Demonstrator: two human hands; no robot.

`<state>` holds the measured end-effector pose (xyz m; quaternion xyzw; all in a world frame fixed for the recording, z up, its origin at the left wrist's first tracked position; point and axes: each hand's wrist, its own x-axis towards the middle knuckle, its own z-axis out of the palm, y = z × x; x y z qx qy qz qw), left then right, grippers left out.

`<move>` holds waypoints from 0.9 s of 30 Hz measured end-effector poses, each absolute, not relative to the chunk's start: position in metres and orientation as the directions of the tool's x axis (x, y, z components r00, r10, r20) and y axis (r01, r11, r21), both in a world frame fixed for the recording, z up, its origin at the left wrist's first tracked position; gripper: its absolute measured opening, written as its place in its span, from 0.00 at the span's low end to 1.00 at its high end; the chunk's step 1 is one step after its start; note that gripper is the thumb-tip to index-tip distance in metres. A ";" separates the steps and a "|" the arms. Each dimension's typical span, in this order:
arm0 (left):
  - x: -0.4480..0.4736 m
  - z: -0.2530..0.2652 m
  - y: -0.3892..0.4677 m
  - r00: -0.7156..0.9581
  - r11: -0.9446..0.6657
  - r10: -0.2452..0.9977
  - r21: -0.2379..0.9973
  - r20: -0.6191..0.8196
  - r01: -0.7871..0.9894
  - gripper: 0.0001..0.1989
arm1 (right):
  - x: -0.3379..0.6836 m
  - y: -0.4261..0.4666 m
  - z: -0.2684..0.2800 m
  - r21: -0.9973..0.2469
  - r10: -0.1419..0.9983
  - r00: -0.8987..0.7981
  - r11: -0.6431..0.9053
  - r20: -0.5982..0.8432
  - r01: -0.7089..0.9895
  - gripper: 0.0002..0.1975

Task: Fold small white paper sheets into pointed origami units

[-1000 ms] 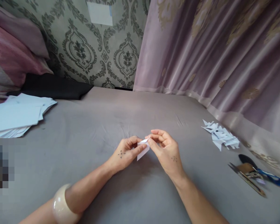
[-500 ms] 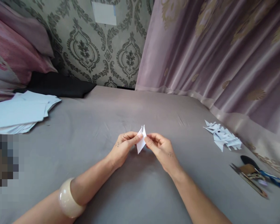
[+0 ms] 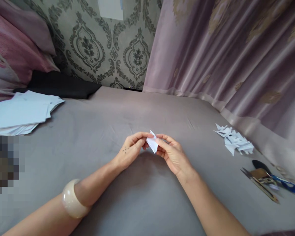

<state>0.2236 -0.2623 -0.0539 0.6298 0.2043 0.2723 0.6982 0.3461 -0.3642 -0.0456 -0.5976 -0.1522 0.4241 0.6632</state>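
Note:
A small folded white paper [image 3: 152,144] with pointed ends is held in the air between both hands, over the grey cloth-covered surface [image 3: 137,203]. My left hand [image 3: 131,149] pinches its left side, the index finger laid across the upper part. On its right edge, my right hand [image 3: 171,151] closes thumb and fingers. The paper's lower tip points down between the hands; parts of its folds are hidden behind the fingers. A cream bangle [image 3: 75,199] sits on my left forearm.
At the right lies a heap of folded white paper pieces [image 3: 234,140]. Nearer are scissors [image 3: 260,185] and a blue-handled tool [image 3: 286,184]. Stacked white sheets [image 3: 24,111] and a black cloth [image 3: 61,84] lie at left. A pink curtain [image 3: 199,52] borders the right.
The folded paper has turned in my fingers, its lower tip now pointing further right. My left index finger has moved across its top. The view has tilted down slightly.

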 end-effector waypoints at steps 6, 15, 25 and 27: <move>0.222 -0.054 -0.261 0.709 -0.365 0.647 0.930 0.282 -0.037 0.09 | 0.347 -0.365 -0.041 -0.880 0.742 0.550 -0.112 -0.383 -0.461 0.13; 0.219 -0.043 -0.266 0.777 0.092 0.625 0.995 -0.076 0.024 0.15 | 0.342 -0.371 -0.033 -0.984 0.825 0.558 -0.012 0.092 0.180 0.14; 0.222 -0.044 -0.269 0.846 0.171 0.507 0.981 -0.165 0.088 0.13 | 0.346 -0.372 -0.038 -0.987 0.771 0.637 -0.086 0.020 0.135 0.18; 0.222 -0.045 -0.270 0.859 0.200 0.467 0.972 -0.208 0.126 0.12 | 0.347 -0.372 -0.039 -0.987 0.775 0.631 -0.116 -0.018 0.114 0.19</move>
